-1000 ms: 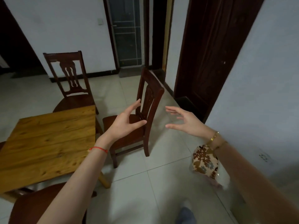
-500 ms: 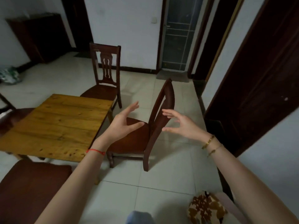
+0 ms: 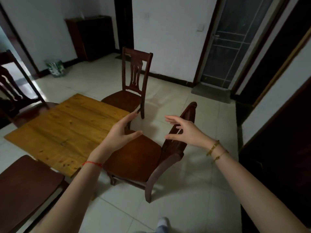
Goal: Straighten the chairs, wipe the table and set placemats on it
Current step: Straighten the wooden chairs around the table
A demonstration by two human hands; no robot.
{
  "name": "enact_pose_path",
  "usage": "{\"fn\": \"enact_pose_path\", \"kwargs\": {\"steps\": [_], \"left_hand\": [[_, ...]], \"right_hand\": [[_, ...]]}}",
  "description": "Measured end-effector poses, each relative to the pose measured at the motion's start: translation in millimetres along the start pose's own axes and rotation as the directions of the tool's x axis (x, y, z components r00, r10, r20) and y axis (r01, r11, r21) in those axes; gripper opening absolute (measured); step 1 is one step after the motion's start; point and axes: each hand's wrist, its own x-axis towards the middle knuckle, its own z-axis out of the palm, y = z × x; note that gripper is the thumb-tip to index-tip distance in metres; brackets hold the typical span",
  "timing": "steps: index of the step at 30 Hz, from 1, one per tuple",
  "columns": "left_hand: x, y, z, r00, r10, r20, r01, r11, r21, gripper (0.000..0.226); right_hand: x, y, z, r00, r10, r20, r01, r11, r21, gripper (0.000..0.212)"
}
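Note:
A dark wooden chair (image 3: 139,158) stands right in front of me, its seat facing the yellow wooden table (image 3: 67,130) and its backrest seen edge-on. My left hand (image 3: 121,133) hovers open above the seat, fingers straight. My right hand (image 3: 183,130) is open just in front of the backrest, thumb and fingers spread, holding nothing. A second chair (image 3: 133,84) stands at the table's far side, a third (image 3: 15,95) at the far left, and a fourth seat (image 3: 27,184) shows at the near left.
A dark cabinet (image 3: 90,37) and a patterned bin (image 3: 54,67) stand against the far wall. A glass door (image 3: 230,42) with a doormat is at the back right. Dark wooden doors line the right wall. Pale floor tiles lie around the chair.
The view has swung left and closer, so the chair now sits below my hands. Both hands stay open and have come nearer to the backrest and seat.

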Motion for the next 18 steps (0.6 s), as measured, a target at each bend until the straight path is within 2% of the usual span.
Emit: {"fn": "enact_pose_path", "kwargs": {"steps": [4, 11, 15, 18], "left_hand": [[42.7, 2.7, 10.2, 0.997, -0.028, -0.073, 0.03, 0.999, 0.032, 0.075], [79.2, 10.0, 20.2, 0.973, -0.147, -0.178, 0.148, 0.989, -0.007, 0.078], [94.0, 13.3, 30.8, 0.94, -0.227, -0.255, 0.238, 0.971, 0.013, 0.073], [106.2, 20.9, 45.5, 0.906, -0.273, -0.325, 0.294, 0.956, 0.018, 0.078]], "right_hand": [[50.2, 28.4, -38.0, 0.997, -0.052, 0.053, 0.053, 0.999, -0.013, 0.086], [120.4, 67.3, -79.6, 0.974, -0.142, 0.174, 0.142, 0.99, 0.013, 0.084], [162.4, 86.1, -91.5, 0.941, -0.206, 0.27, 0.205, 0.978, 0.035, 0.082], [195.7, 99.0, -101.4, 0.892, -0.261, 0.37, 0.268, 0.963, 0.034, 0.082]]}}
